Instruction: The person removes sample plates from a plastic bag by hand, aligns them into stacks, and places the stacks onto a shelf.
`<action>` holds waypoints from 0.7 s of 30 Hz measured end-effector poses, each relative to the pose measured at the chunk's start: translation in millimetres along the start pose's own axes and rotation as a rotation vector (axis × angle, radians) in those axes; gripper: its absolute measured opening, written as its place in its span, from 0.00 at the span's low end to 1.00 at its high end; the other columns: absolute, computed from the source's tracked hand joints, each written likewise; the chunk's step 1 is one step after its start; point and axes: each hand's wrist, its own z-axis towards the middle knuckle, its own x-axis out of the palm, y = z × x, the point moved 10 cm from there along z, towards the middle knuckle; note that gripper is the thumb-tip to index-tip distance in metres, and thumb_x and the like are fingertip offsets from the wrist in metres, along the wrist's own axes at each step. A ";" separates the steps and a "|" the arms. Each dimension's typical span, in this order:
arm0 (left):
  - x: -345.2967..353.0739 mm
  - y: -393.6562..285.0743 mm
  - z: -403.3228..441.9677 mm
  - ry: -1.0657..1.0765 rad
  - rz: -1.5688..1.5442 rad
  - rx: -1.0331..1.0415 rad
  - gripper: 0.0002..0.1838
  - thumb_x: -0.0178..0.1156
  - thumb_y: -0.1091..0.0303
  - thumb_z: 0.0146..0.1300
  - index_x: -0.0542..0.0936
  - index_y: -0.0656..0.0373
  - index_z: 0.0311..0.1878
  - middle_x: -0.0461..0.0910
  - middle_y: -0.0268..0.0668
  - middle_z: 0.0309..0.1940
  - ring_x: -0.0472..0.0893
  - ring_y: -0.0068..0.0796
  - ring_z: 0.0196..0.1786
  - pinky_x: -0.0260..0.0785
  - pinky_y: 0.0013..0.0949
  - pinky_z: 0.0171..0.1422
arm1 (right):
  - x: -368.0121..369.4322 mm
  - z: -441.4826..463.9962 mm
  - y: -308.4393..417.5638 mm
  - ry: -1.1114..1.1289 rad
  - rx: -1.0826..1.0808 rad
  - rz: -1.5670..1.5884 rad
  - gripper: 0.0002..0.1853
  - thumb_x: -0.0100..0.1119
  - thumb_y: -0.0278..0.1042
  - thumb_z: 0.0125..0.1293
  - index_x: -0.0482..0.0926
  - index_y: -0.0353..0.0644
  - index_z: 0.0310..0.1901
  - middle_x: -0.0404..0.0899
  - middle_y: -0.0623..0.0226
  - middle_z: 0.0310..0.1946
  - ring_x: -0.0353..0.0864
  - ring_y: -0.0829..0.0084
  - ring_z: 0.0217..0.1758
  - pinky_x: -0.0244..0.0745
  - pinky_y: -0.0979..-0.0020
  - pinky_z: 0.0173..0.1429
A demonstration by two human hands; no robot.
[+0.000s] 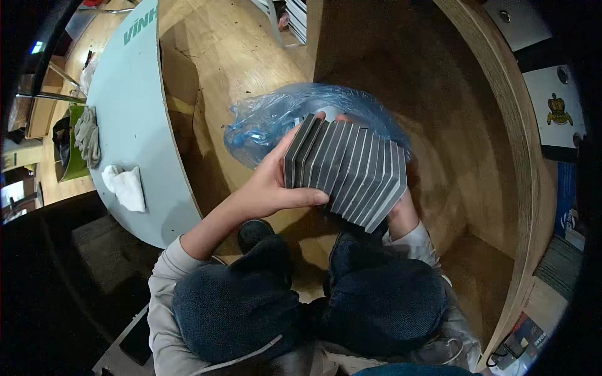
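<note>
The right hand (400, 208) is mostly hidden behind and under the stack of grey plates (345, 169); only the wrist and heel of the palm show, so its finger positions cannot be told. The left hand (285, 178) is partly open around the stack's left end, its thumb lying along the near side. Fingertips show at the far edge, but whose they are is unclear. The stack, angular plates with pale edges, is held tilted between both hands, above the floor (219, 34).

Just beyond it, a crumpled blue plastic bag (307, 97) rests on the floor, partly covered by the stack; its contents are hard to make out. The knees (376, 294) fill the near side. A pale panel (141, 125) with cut-off lettering bounds the left, a white cloth (127, 187) near its outer edge. A curved wooden panel (520, 125) closes off the right. Open floor shows between the bag and the left panel; the outer corners are black.
</note>
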 end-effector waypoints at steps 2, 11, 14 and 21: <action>-5.9 4.7 3.1 0.035 0.161 0.112 0.55 0.72 0.56 0.40 0.48 0.60 0.66 0.54 0.43 0.63 0.57 0.40 0.64 0.51 0.41 0.67 | 1.6 -5.5 9.6 -0.036 -0.045 -0.049 0.57 0.78 0.38 0.26 0.56 0.34 0.62 0.66 0.58 0.57 0.64 0.66 0.60 0.58 0.62 0.63; 14.5 -31.8 -8.5 0.150 0.554 0.486 0.52 0.71 0.53 0.40 0.52 0.59 0.65 0.55 0.44 0.62 0.59 0.41 0.63 0.51 0.42 0.66 | 8.8 -36.4 27.2 -0.093 -0.128 -0.106 0.57 0.79 0.38 0.25 0.57 0.34 0.62 0.67 0.59 0.56 0.66 0.66 0.58 0.62 0.63 0.60; 15.0 -28.6 -6.4 0.103 0.494 0.485 0.50 0.71 0.54 0.42 0.53 0.59 0.65 0.57 0.44 0.61 0.61 0.38 0.61 0.53 0.40 0.65 | 17.8 -25.1 33.5 -0.077 -0.162 -0.060 0.57 0.79 0.38 0.25 0.57 0.34 0.62 0.67 0.59 0.56 0.67 0.66 0.58 0.63 0.63 0.59; -9.4 12.1 -0.7 -0.069 -0.055 0.144 0.42 0.68 0.61 0.49 0.55 0.59 0.64 0.66 0.38 0.54 0.67 0.27 0.55 0.60 0.32 0.60 | 27.0 6.2 34.3 -0.018 -0.192 0.084 0.57 0.80 0.38 0.24 0.57 0.34 0.61 0.68 0.60 0.55 0.68 0.67 0.56 0.66 0.64 0.57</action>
